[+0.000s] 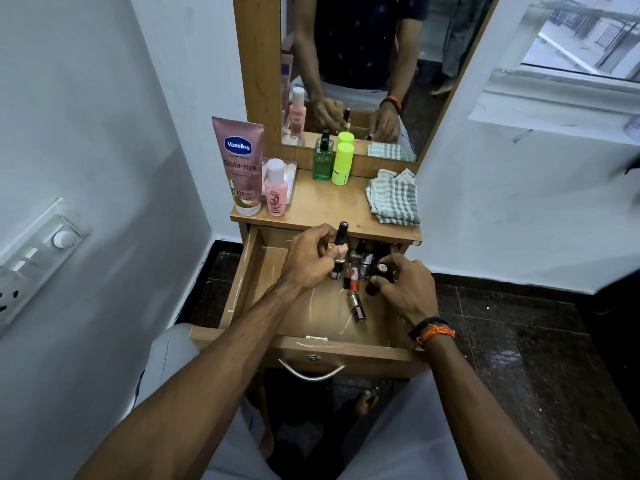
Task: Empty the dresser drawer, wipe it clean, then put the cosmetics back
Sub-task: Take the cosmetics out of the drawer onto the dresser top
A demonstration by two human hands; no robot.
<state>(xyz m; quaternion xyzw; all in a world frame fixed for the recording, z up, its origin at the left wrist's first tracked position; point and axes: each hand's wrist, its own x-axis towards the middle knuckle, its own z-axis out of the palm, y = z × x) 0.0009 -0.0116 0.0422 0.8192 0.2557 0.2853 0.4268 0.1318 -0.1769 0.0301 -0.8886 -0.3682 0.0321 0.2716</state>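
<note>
1. Open wooden dresser drawer is pulled out toward the person, curved metal handle on its front; white scuff marks on the floor and left wall of the drawer.
2. Left hand is over the back half of the drawer, fingers curled round a slim bottle with a black cap and gold collar, held upright, cap level with the front edge of the dresser top.
3. Right hand is at the drawer's right side, fingers and thumb curled round a small dark round bottle; the hand hides most of it. A pale round cap shows just above the fingers; cannot tell if it belongs to that bottle.
4. Cluster of small cosmetic bottles sits at the back right of the drawer, partly under the top. Gold-and-pink lipstick tube lies flat on the drawer floor, near the right hand.
5. Black and orange wristbands on the right wrist.
6. On the wooden dresser top: pink Vaseline tube standing at left, small pink bottle with white cap just beside it, green glass bottle with black cap and neon-yellow roll-on container touching at the back by the mirror, folded grey-and-white checked cloth at right.
</note>
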